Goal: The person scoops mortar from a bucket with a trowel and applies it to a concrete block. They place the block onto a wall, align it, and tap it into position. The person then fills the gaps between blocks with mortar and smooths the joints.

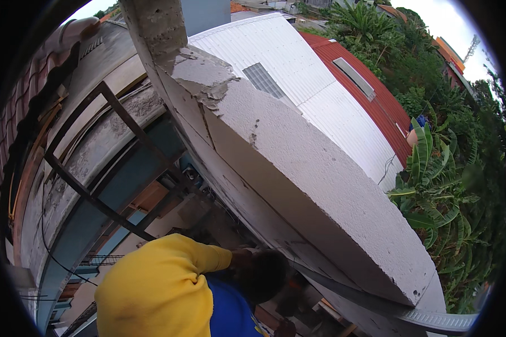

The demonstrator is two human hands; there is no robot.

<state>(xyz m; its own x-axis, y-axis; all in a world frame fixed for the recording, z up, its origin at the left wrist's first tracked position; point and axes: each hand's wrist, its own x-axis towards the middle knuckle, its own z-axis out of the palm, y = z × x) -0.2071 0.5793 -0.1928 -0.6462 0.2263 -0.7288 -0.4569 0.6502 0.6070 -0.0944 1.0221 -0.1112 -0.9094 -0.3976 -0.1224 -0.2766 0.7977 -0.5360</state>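
Observation:
Neither of my own hands can be made out in the head view. At the lower edge, a person in a yellow and blue shirt [152, 286] bends forward. The dark rounded shape beyond the shirt looks like that person's head [271, 275]. One bare arm [242, 258] reaches from the yellow sleeve beside the head; its fingers are hidden. A blurred dark hand [285, 328] shows near the bottom. Close to the person, a thick pale concrete beam [320, 174] slants down to the right. A grey metal strip [438, 320] crosses at its lower end.
A rusty metal frame [104, 205] stands left of the beam, near a tiled roof edge [28, 106]. A rough concrete post [157, 28] rises at the beam's far end. Past the beam lie a white corrugated roof [320, 84], a red roof [371, 95] and banana plants [433, 174].

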